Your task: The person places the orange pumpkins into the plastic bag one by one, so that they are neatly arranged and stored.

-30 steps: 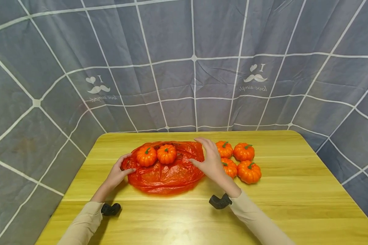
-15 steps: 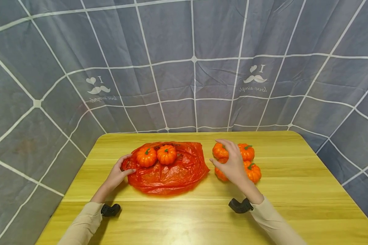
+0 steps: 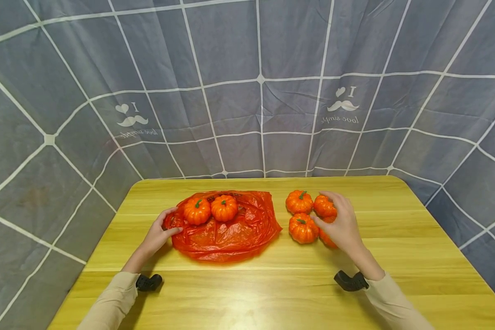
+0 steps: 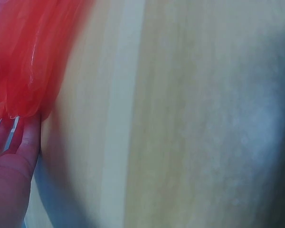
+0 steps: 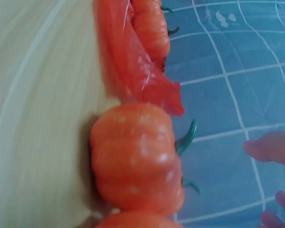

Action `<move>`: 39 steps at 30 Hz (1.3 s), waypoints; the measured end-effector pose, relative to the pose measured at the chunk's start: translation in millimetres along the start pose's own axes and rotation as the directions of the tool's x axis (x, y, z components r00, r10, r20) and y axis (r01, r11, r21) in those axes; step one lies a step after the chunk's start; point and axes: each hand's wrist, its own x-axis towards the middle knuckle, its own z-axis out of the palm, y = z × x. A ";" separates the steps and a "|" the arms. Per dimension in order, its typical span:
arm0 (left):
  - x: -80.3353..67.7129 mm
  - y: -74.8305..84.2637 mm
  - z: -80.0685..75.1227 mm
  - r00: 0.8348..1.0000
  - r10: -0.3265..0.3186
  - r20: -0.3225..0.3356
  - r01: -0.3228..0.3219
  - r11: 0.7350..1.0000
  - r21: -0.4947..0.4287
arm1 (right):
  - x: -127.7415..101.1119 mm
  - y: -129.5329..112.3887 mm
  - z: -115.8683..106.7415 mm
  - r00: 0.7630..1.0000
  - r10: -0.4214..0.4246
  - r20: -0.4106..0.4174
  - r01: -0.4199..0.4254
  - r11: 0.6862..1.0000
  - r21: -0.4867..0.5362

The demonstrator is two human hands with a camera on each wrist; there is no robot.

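Note:
A thin red plastic bag (image 3: 231,240) lies spread on the table, with two small orange pumpkins, one (image 3: 197,211) beside the other (image 3: 224,208), on its far part. My left hand (image 3: 156,236) holds the bag's left edge; in the left wrist view its fingers (image 4: 31,140) reach in under the red plastic. To the right of the bag sits a group of several pumpkins, the front left one (image 3: 303,228) fully visible. Over the right side of that group is my right hand (image 3: 341,225), thumb and fingers apart, partly hiding the back right pumpkin (image 3: 324,206) and the front right one (image 3: 327,236).
The wooden table (image 3: 239,298) has rounded far corners. A grey curtain (image 3: 239,105) with white grid lines hangs behind it and along both sides. Each wrist carries a black camera mount, the left one (image 3: 149,282) near the table's front.
My right hand has moved right, from the bag's right edge across the pumpkin group to its right side. The bag's right corner has spread outward. The left hand has stayed in place.

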 end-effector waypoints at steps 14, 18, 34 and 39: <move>0.9 -1.1 -1.1 1.000 -0.005 -0.009 0.005 1.000 0.002 | -12.9 30.6 -18.6 0.998 0.067 0.003 -0.066 0.997 -0.033; 0.9 -0.5 -0.9 1.000 0.003 -0.003 -0.003 1.000 -0.002 | -16.4 35.0 -23.6 0.986 0.160 0.049 -0.160 0.987 0.002; 1.4 -3.3 0.0 0.999 0.030 -0.016 -0.030 0.999 -0.014 | -33.0 49.0 -30.1 0.892 0.383 0.240 -0.398 0.917 0.016; 1.4 -3.1 -0.6 1.000 0.022 -0.012 -0.023 0.999 -0.030 | -36.0 51.2 -32.0 0.866 0.417 0.275 -0.442 0.896 0.032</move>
